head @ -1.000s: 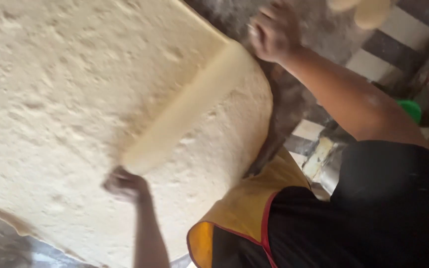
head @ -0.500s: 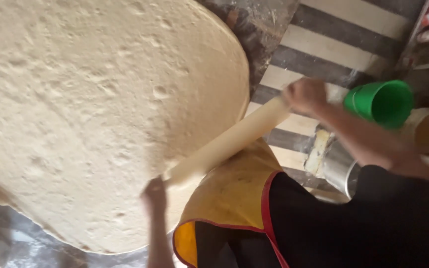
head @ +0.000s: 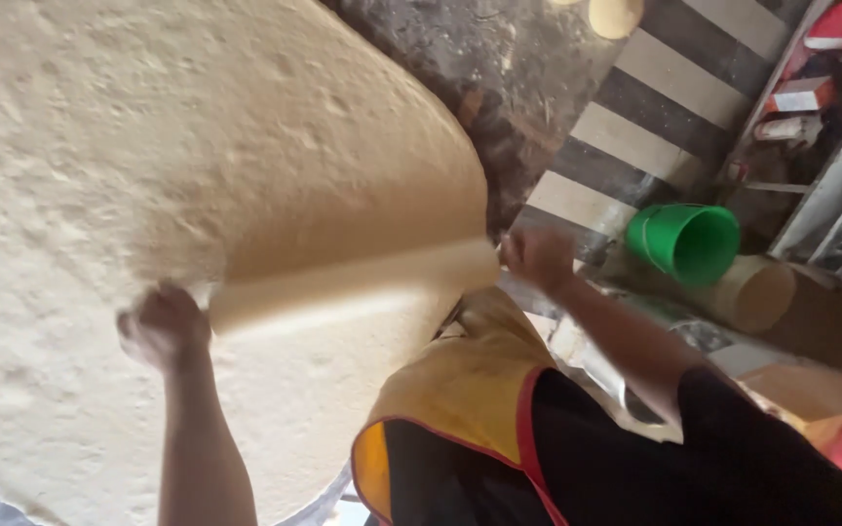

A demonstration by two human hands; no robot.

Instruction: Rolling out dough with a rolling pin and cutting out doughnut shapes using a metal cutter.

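Note:
A very large, thin sheet of pale dough (head: 148, 166) covers most of the view. A long wooden rolling pin (head: 353, 287) lies across its near part. My left hand (head: 163, 326) grips one end of the pin, and my right hand (head: 538, 258) grips the other end, at the dough's right edge. Part of the dough edge appears draped over the pin. Below the pin I see my yellow apron with red trim (head: 460, 390) and my black sleeve.
A dark, worn work surface (head: 499, 68) shows beyond the dough. A green bucket (head: 684, 239) and a tan round container (head: 757, 292) stand on the black-and-white striped floor (head: 635, 136) at right. Shelves with packages sit at the far right.
The pin has swung from a steep diagonal to nearly level and sits again over the dough's near part. Both hands moved with it, and the view shifted.

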